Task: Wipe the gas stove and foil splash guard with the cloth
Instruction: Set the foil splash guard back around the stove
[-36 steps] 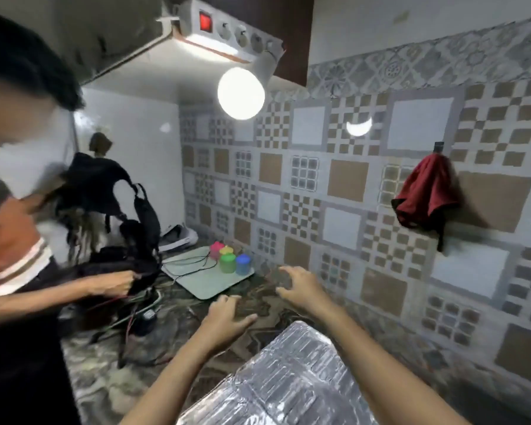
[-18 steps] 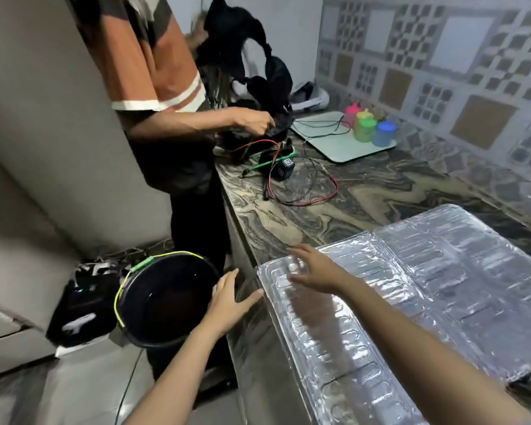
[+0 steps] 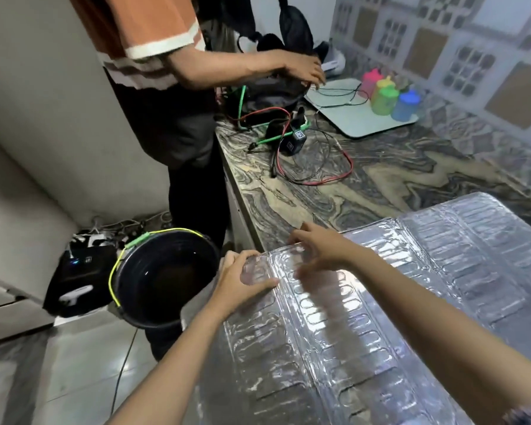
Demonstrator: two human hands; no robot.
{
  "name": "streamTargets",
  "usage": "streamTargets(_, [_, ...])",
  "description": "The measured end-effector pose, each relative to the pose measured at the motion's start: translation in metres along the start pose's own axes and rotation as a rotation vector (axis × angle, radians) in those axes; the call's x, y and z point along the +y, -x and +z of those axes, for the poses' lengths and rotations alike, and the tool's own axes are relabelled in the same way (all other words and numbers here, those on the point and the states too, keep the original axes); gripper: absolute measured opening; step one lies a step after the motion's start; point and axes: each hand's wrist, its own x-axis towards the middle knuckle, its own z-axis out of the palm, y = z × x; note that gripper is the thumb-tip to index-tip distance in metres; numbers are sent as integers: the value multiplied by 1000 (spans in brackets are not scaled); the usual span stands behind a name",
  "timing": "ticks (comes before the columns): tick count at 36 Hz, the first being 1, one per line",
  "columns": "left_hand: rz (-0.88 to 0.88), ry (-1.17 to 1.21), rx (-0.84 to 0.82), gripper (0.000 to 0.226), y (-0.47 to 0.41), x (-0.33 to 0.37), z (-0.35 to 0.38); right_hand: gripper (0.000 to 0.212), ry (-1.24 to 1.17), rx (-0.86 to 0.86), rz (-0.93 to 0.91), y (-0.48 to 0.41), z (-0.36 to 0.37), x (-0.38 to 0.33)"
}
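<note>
The foil splash guard (image 3: 380, 302) lies folded flat over the marble counter, shiny and embossed, filling the lower right. My left hand (image 3: 239, 280) grips its near left corner, thumb on top. My right hand (image 3: 322, 250) rests on the guard's top edge just beside it, fingers spread and bent; it is blurred. No cloth and no gas stove show in this view.
A black bucket (image 3: 163, 277) with dark water and a yellow handle stands on the floor left of the counter. Another person (image 3: 166, 72) stands at the counter's end handling a black bag. Red and black cables (image 3: 313, 161) and a tray with coloured cups (image 3: 387, 99) lie farther back.
My view dropped from the tiled wall to the counter. My left hand moved right from the bucket side and took hold of the foil corner; my right hand stayed on the foil edge.
</note>
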Motion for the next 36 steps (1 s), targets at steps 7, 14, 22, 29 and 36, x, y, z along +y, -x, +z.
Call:
streamTargets(7, [133,-191,105,79,-9,43,-40,55,-83,93,-14,1,-34,-14])
streamTargets(14, [295,-283,215,55,-23,123,-96,61,37,403,-66,15,-107,-34])
streamTargets(22, [534,-244,417,39,-14,208,-125,30,-10,659,-146,81,-189,-23])
streamTargets(29, [567,-241,481,40,-5,222,-127,27,227,788,136,144,-207,49])
streamTargets(36, [626,-211,490,50,-7,230,-123,24,57,833,216,175,-210,86])
